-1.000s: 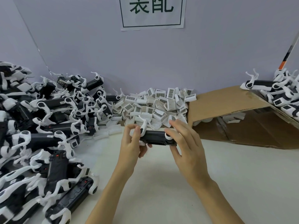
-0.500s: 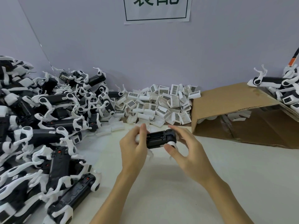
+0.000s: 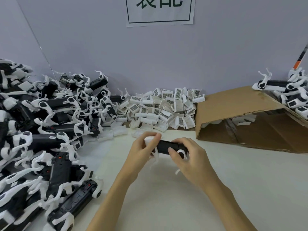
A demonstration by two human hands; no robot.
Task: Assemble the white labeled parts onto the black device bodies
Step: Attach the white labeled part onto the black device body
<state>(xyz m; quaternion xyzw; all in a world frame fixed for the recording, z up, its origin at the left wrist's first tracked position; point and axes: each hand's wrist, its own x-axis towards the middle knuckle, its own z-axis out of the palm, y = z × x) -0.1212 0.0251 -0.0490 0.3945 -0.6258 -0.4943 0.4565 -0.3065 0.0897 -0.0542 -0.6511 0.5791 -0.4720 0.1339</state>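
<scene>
Nearest on the white table (image 3: 166,205), both hands hold one black device body (image 3: 165,146) just above the surface, in the middle of the view. The left hand (image 3: 141,150) grips its left end, fingers curled over a white part (image 3: 148,139) there. The right hand (image 3: 188,155) wraps around the right end, with the thumb laid on the black top.

Compared with one second ago, the body is now turned over: its white legs pointed up then, and now they hang down toward the table. The hands are also lower and closer to the person. I judge that this turn brings a new face of the body up for fitting, but I cannot tell if the white part is already seated.

At the left lies a big pile of black bodies (image 3: 41,139). Farther, against the wall, is the heap of white labeled parts (image 3: 163,109); their labels carry barcodes, too small to read. At the right lies a tipped cardboard box (image 3: 233,110). On the wall, a paper sign (image 3: 160,10) shows green Chinese characters, cut by the frame.
</scene>
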